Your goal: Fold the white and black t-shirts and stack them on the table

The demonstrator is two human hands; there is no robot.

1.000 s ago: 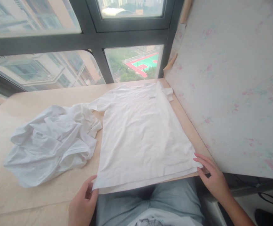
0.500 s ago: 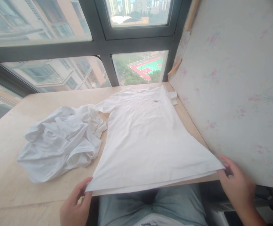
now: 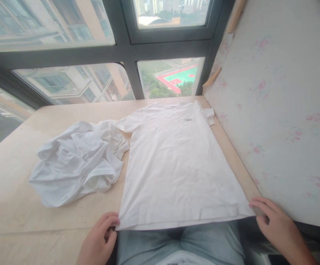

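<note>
A white T-shirt (image 3: 176, 165) lies spread on the wooden surface, its neck towards the window and its hem towards me. Small dark lettering shows on its chest. At the hem's left corner, my left hand (image 3: 100, 237) is closed with the cloth between thumb and fingers. My right hand (image 3: 275, 224) pinches the opposite corner, close to the wall. Left of the shirt, a crumpled heap of white cloth (image 3: 77, 162) touches its sleeve.
The pale wooden surface (image 3: 7, 187) ends at my lap, where my jeans (image 3: 148, 246) show. A dark-framed window (image 3: 93, 51) stands behind it. Flower-patterned wallpaper (image 3: 289, 110) covers the wall on the right, peeling at its edge.
The hem has come down flatter, and its two corners are nearer each other. My right hand has moved down and slightly inward; my left hand has shifted right. The view has shifted slightly.
</note>
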